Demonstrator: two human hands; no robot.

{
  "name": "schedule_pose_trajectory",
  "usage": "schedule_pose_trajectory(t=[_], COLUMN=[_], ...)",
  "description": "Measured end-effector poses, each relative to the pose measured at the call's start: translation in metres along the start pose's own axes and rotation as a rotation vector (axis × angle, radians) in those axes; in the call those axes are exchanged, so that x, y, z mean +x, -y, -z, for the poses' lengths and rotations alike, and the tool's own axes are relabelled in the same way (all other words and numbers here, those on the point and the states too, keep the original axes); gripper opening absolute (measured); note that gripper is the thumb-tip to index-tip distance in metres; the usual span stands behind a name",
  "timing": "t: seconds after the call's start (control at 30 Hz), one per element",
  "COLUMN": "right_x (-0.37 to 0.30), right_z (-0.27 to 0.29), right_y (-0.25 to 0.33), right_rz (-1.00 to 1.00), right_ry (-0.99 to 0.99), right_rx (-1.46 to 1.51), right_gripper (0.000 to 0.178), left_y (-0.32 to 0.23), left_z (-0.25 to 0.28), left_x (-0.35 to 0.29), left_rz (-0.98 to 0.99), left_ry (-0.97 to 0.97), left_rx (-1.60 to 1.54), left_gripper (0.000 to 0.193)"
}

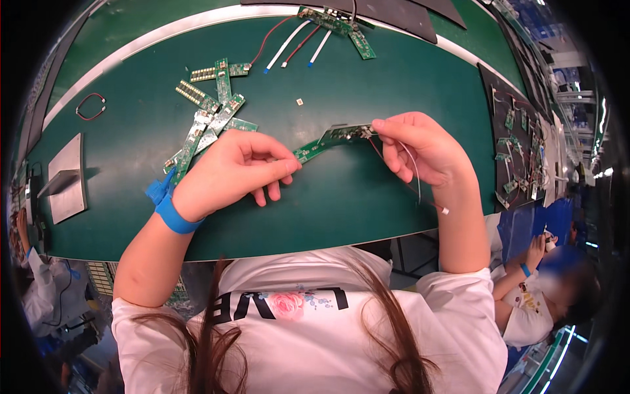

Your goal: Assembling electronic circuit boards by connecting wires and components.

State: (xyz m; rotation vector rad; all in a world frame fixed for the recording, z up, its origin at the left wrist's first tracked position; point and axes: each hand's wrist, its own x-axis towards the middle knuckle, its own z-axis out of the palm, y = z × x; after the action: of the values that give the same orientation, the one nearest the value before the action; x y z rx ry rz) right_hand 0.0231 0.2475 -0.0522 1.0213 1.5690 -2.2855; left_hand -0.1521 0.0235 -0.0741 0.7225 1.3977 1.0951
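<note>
My left hand [237, 165], with a blue wrist strap [176, 213], pinches the near end of a narrow green circuit board strip [312, 153]. The strip runs up to a darker, component-covered circuit board [348, 132], whose far right end my right hand [420, 148] pinches between thumb and fingers. Both pieces hang above the table, tilted; how they join is too small to tell. A white and a red thin wire [415, 172] dangle below my right hand, ending in a small white plug [445, 211]. Behind my left hand lies a loose pile of green circuit boards [223, 123].
On the green table [315, 217] lie a wired board assembly [338, 25] at the back, a tiny pale part [300, 102], a red-black wire loop [90, 106] and a metal bracket [67, 178]. A dark board with circuit pieces [515, 148] stands right. Another person [535, 295] sits beyond.
</note>
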Motion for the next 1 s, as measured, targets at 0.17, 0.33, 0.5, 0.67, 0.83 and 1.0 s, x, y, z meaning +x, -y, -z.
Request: schedule_pose_trajectory(t=[0.17, 0.33, 0.5, 0.67, 0.83, 1.0], right_x=[-0.006, -0.021, -0.022, -0.008, -0.007, 0.006], right_z=[-0.006, 0.012, 0.021, 0.022, -0.019, -0.035], right_y=[0.014, 0.026, 0.023, 0.009, 0.014, 0.011], right_rz=[0.021, 0.175, 0.197, 0.382, 0.351, 0.405], right_ry=[-0.137, -0.151, 0.238, 0.237, 0.063, 0.151], right_rx=[-0.482, -0.520, -0.003, -0.246, -0.542, -0.650], right_gripper=[0.020, 0.022, 0.033, 0.042, 0.019, 0.014], left_y=[-0.001, -0.001, 0.000, -0.002, -0.003, -0.005], left_z=[0.002, 0.004, 0.004, 0.004, 0.004, 0.005], left_x=[-0.002, -0.001, -0.002, -0.002, -0.005, -0.005], left_rz=[0.019, -0.015, -0.032, -0.051, -0.069, -0.097], left_ry=[-0.014, -0.023, -0.025, -0.023, 0.006, 0.048], left_rx=[0.038, 0.069, 0.063, 0.059, 0.074, 0.059], left_gripper=[0.017, 0.020, 0.021, 0.021, 0.022, 0.022])
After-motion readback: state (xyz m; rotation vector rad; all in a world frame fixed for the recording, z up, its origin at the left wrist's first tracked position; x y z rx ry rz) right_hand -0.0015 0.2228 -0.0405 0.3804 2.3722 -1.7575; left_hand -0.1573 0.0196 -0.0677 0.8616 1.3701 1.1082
